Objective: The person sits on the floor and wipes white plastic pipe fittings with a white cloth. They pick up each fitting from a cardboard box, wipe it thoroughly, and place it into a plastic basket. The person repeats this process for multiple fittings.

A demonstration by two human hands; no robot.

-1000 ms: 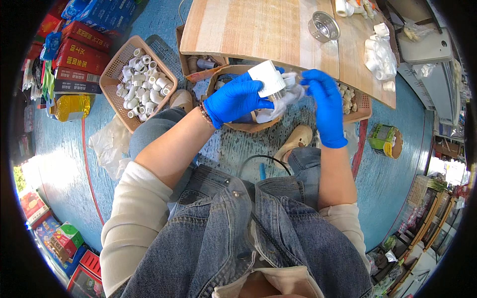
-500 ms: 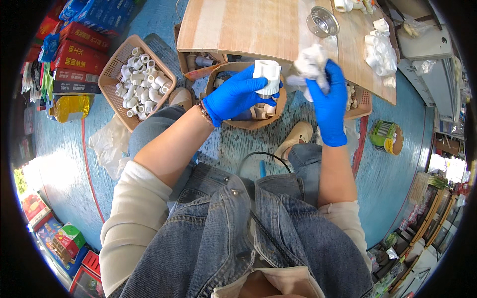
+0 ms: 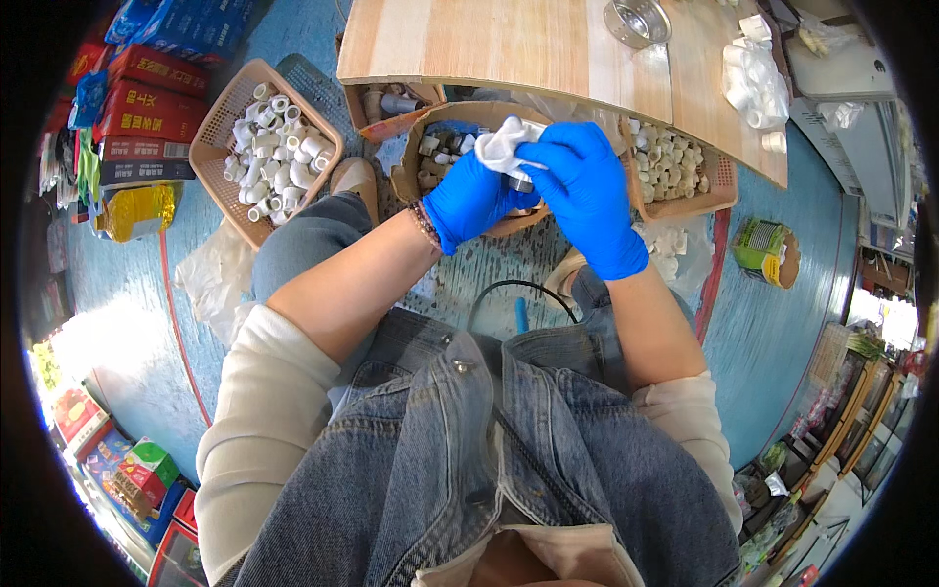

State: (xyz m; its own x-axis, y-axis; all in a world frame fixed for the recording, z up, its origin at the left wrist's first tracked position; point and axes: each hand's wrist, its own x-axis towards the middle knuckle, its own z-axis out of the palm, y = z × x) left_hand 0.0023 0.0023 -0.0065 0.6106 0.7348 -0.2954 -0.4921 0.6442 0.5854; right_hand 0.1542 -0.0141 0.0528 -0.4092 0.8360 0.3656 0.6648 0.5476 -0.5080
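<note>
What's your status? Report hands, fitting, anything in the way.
Left hand holding white fitting, metal end showing. Right hand pinching white cloth over it. Cloth and hands hide most of it.

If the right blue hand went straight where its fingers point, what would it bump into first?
Most likely the white cloth: the right hand's fingers seem to be touching it. How deep things sit behind it is hard to tell.

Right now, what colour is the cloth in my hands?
The cloth is white, best seen in the head view.
</note>
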